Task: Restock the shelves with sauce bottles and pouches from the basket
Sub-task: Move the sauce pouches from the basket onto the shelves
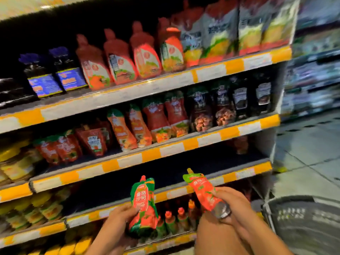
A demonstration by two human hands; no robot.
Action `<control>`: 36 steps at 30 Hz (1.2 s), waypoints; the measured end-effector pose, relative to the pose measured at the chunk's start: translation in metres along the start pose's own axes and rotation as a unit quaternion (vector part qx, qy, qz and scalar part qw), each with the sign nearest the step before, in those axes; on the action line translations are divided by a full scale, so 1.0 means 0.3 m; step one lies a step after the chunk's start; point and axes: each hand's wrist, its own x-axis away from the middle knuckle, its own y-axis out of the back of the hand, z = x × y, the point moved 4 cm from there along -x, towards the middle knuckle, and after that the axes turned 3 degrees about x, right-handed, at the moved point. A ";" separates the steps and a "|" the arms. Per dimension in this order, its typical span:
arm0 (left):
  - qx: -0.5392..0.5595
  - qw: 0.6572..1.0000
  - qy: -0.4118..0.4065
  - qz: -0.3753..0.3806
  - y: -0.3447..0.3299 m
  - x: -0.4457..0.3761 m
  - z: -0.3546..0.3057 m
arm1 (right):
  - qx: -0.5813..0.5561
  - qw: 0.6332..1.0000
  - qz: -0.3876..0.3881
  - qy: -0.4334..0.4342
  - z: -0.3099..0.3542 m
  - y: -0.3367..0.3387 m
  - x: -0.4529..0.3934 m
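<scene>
A: What are the hands doing?

B: The left hand (122, 215) grips a red and green pouch (144, 205) by its lower half, fingers curled round it, spout up. The right hand (230, 205) is clamped on a second pouch (206, 192), which tilts with its spout up and to the left.

A: Where do they go?

B: I judge the dark shelf (165, 170) straight ahead, just above both spouts; much of it looks bare. Each pouch's long axis points roughly up toward it, so the move is forward and a little up. Neither hand looks clearly nearer.

A: And the basket?

B: The basket (301, 216) sits low on the right, beside the right forearm. What is inside is hidden.
</scene>
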 end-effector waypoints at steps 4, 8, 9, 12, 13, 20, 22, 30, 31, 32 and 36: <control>-0.045 0.998 0.017 0.032 -0.197 -0.064 0.009 | -0.029 0.997 -0.070 0.012 0.038 0.202 -0.048; -0.071 0.994 0.025 0.076 -0.372 -0.132 0.007 | -0.029 0.990 -0.134 0.037 0.073 0.370 -0.126; -0.073 0.993 0.031 0.090 -0.412 -0.151 0.008 | -0.029 0.988 -0.147 0.047 0.086 0.404 -0.149; -0.087 0.986 0.049 0.135 -0.521 -0.209 0.010 | -0.018 0.983 -0.170 0.072 0.130 0.478 -0.220; -0.095 0.983 0.053 0.146 -0.554 -0.228 0.010 | -0.011 0.982 -0.168 0.079 0.145 0.495 -0.244; -0.135 0.972 0.044 0.188 -0.751 -0.385 0.036 | 0.068 0.980 -0.157 0.100 0.233 0.604 -0.443; -0.139 0.971 0.036 0.193 -0.789 -0.439 0.045 | 0.080 0.977 -0.164 0.110 0.252 0.634 -0.503; -0.067 0.989 0.032 0.132 -0.856 -0.655 0.087 | 0.149 0.959 -0.180 0.160 0.324 0.692 -0.700; -0.053 0.991 0.040 0.119 -0.855 -0.677 0.094 | 0.163 0.956 -0.177 0.165 0.330 0.695 -0.721; -0.046 0.991 0.050 0.116 -0.860 -0.696 0.102 | 0.176 0.953 -0.177 0.169 0.334 0.699 -0.742; -0.058 0.988 0.063 0.132 -0.887 -0.748 0.140 | 0.232 0.938 -0.182 0.182 0.353 0.708 -0.820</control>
